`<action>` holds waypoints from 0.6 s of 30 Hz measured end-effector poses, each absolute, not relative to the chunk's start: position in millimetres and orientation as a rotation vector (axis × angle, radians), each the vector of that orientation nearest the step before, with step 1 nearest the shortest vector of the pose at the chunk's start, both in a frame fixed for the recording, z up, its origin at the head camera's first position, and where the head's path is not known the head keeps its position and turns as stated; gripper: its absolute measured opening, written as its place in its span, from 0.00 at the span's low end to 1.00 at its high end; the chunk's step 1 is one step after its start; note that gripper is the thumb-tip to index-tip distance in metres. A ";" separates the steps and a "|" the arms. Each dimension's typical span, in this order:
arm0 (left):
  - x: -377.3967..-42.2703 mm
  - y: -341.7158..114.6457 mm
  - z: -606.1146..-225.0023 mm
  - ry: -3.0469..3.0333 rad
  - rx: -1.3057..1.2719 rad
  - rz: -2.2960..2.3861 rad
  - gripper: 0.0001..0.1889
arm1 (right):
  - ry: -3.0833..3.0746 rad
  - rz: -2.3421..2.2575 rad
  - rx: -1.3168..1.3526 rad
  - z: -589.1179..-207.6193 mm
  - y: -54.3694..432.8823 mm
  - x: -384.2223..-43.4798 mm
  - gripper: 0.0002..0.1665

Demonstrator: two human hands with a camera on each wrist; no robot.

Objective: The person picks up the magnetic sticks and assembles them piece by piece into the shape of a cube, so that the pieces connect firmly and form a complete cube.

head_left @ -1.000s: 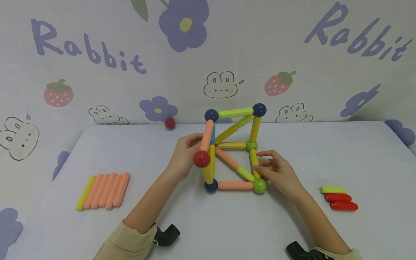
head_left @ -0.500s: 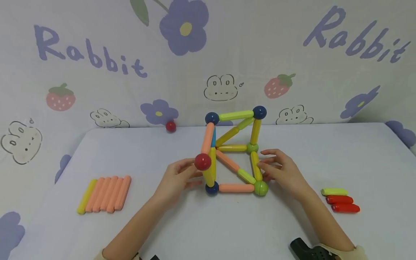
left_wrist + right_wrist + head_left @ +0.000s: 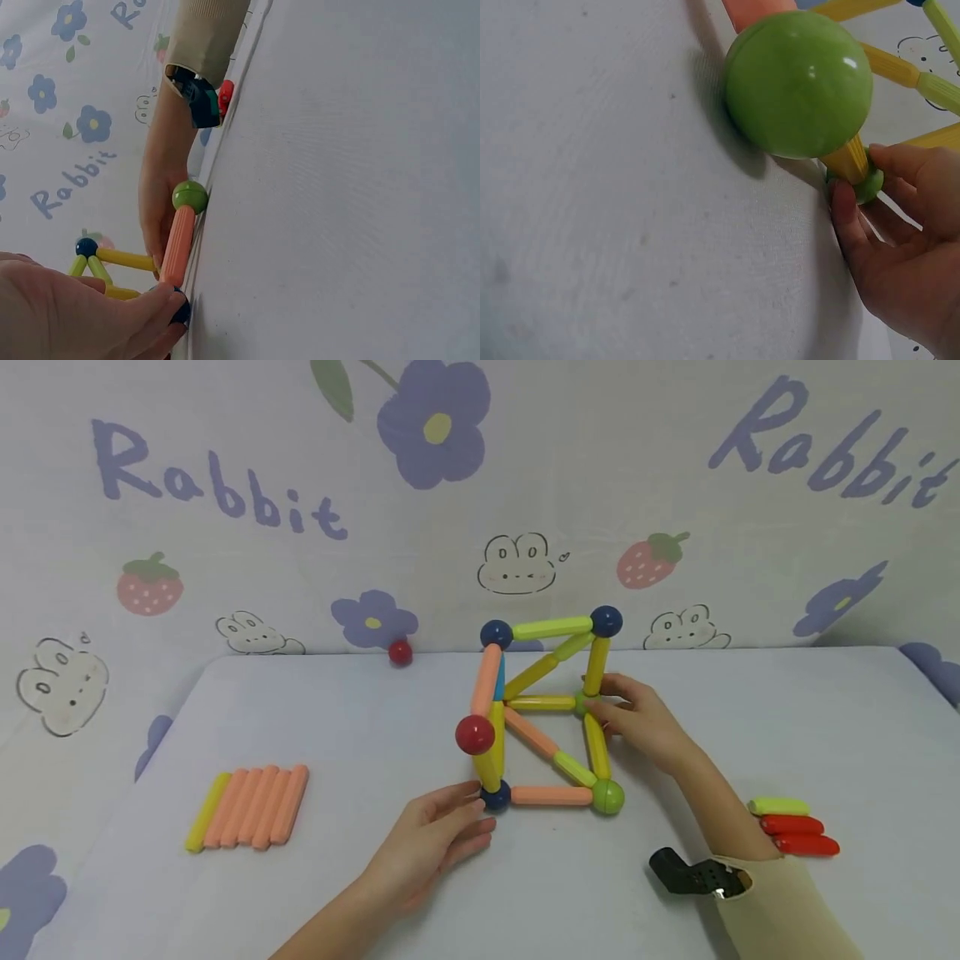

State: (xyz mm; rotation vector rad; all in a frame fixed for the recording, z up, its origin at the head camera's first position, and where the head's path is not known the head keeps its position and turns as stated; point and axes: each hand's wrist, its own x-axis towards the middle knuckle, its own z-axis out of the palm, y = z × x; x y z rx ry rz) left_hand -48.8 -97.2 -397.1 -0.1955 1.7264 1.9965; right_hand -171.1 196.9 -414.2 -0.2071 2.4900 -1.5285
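A frame of magnetic sticks and balls stands on the table, with dark blue balls on top and a red ball (image 3: 475, 735) at its near left upper corner. My left hand (image 3: 431, 839) pinches the dark blue ball (image 3: 497, 797) at the near left bottom corner; the left wrist view has thumb and fingers about it. At the far right bottom corner my right hand (image 3: 641, 718) pinches a green ball (image 3: 870, 187), partly hidden by the fingers. A salmon stick (image 3: 551, 796) joins the blue ball to the near green ball (image 3: 608, 797).
Left on the table lies a row of salmon sticks (image 3: 258, 807) with one yellow stick (image 3: 207, 812). Two red sticks (image 3: 806, 845) and a lime stick (image 3: 780, 807) lie at the right. A loose red ball (image 3: 401, 652) rests at the back edge.
My left hand has come from behind the frame's left side toward me, down to the near blue ball. My right hand has gone from the right yellow stick back to the far green ball.
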 end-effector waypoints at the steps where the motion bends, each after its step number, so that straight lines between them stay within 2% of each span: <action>1: -48.3 -96.0 -396.4 1.710 -0.191 2.010 0.28 | 2.494 -1.522 -0.207 -414.9 197.1 -171.7 0.31; 9: -55.5 -90.5 -392.8 1.693 -0.217 2.056 0.27 | 2.524 -1.511 -0.156 -417.3 205.8 -160.4 0.29; 18: -90.2 -90.9 -394.9 1.808 -0.293 2.099 0.26 | 2.565 -1.470 -0.119 -415.2 213.1 -126.3 0.27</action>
